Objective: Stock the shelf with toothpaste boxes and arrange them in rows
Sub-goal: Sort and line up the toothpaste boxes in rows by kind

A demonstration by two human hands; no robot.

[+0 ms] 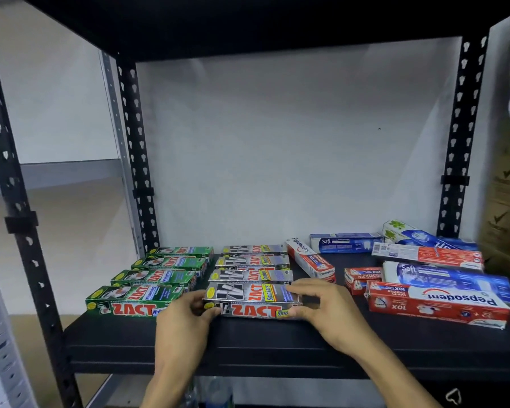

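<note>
Grip closed — left hand [186, 318], right hand [326, 309] pinch the ZACT Smokers box [252, 301].

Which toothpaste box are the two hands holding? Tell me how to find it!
Find the black shelf, with green boxes lined up left and silver boxes in the middle. It is the frontmost silver Zact box, nearest the shelf edge. Only it has the left hand and right hand gripping its ends.

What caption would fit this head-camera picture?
Left hand and right hand grip the front silver box on the black shelf beside green boxes.
</note>
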